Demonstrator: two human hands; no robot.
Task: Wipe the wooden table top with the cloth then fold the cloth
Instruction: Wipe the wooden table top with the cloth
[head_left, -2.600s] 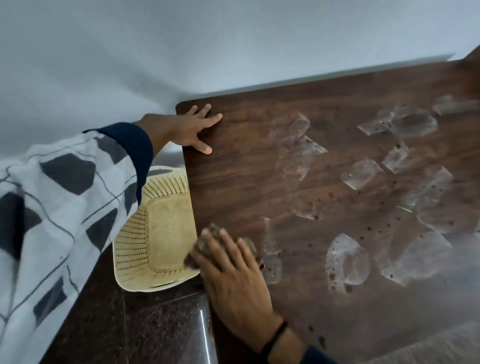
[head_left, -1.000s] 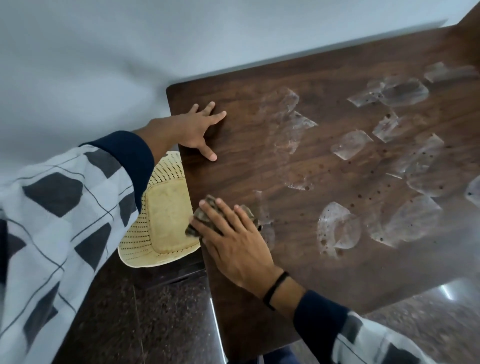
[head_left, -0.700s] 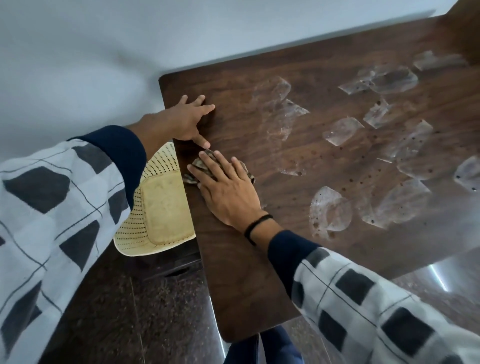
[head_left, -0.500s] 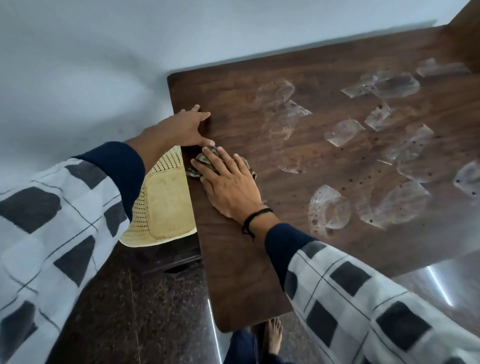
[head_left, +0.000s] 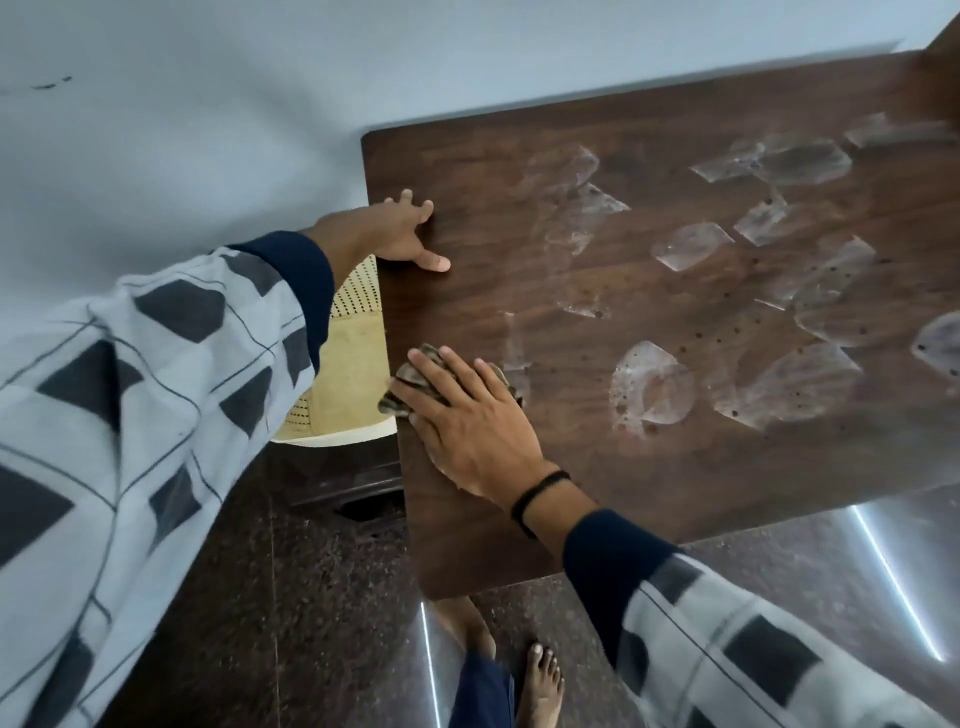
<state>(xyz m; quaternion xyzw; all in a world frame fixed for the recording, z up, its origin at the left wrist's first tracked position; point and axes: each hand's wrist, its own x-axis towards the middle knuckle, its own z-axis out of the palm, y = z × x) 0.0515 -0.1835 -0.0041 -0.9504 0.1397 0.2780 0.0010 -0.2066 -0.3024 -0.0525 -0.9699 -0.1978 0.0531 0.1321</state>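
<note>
A cream perforated seat (head_left: 353, 374) sits above dark speckled floor (head_left: 322, 623).

Dark wood-grain table top (head_left: 649, 457) smudged matt; crumpled cloth (head_left: 410, 374); glossy speckled stone floor (head_left: 322, 597)

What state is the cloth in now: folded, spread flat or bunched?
Bunched. The cloth shows as a crumpled wad poking out under the right hand, pressed near the table's left edge.

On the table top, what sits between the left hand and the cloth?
Nothing: in the head view, only bare table top separates the left hand from the cloth.
</note>
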